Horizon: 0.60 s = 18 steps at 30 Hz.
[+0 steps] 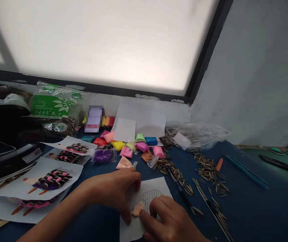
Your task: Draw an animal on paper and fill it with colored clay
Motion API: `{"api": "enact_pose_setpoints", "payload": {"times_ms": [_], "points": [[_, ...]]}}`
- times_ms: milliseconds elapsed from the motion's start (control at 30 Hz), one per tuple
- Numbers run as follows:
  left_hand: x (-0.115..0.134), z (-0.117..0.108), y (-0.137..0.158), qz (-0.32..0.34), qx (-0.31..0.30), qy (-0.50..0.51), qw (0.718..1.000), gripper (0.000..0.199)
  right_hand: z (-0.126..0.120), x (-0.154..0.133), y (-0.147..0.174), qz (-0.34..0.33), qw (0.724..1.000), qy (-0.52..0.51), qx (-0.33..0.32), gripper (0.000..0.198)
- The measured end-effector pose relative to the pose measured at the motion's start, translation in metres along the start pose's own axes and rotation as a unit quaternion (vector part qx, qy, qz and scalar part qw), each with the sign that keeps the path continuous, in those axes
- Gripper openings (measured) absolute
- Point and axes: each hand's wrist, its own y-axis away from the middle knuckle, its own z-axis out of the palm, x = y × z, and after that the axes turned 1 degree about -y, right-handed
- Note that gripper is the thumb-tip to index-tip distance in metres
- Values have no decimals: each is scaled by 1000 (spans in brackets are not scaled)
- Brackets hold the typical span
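Observation:
A white sheet of paper (pixel 163 185) with a pencil-drawn, line-filled oval (pixel 149 195) lies in front of me. On it sits a small flat piece of peach modelling clay (pixel 137 209). My left hand (pixel 120 188) arches over the sheet's left side, thumb apart from the bent fingers, the thumb tip down beside the clay. Nothing shows in its grasp. My right hand (pixel 169 218) is curled, and a fingertip presses the clay's right edge. Part of the oval is hidden behind that hand. Just beyond my left fingers lies an opened packet of peach clay (pixel 124 163).
Sunflower seeds (pixel 207 168) lie scattered to the right, with a black pen (pixel 184 198), tweezers (pixel 212 208) and a blue stick (pixel 247 173). Coloured clay packets (pixel 141 147) spread behind the paper. Seed-decorated pictures (pixel 50 181) overlap at left. A green seed bag (pixel 55 104) stands behind.

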Motion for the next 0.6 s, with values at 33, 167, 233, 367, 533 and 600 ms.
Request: {"api": "enact_pose_setpoints", "payload": {"times_ms": [33,167,233,367,533,600], "points": [[-1,0,0,3,0,1,1000,55,0,0,0,-1,1000,2,2,54],[-3,-1,0,10,-1,7,1000,54,1,-2,2,-4,1000,1,-13,54],[-3,-2,1,10,-5,11,1000,54,1,-2,2,-13,1000,3,-18,52],[-3,-6,1,6,-17,24,1000,53,1,-2,4,-21,1000,5,3,47],[-4,-7,1,8,-16,28,999,54,0,-1,6,-15,999,21,27,40],[-5,-6,1,11,-17,29,999,54,0,-1,5,-1,1000,22,20,42]]}}
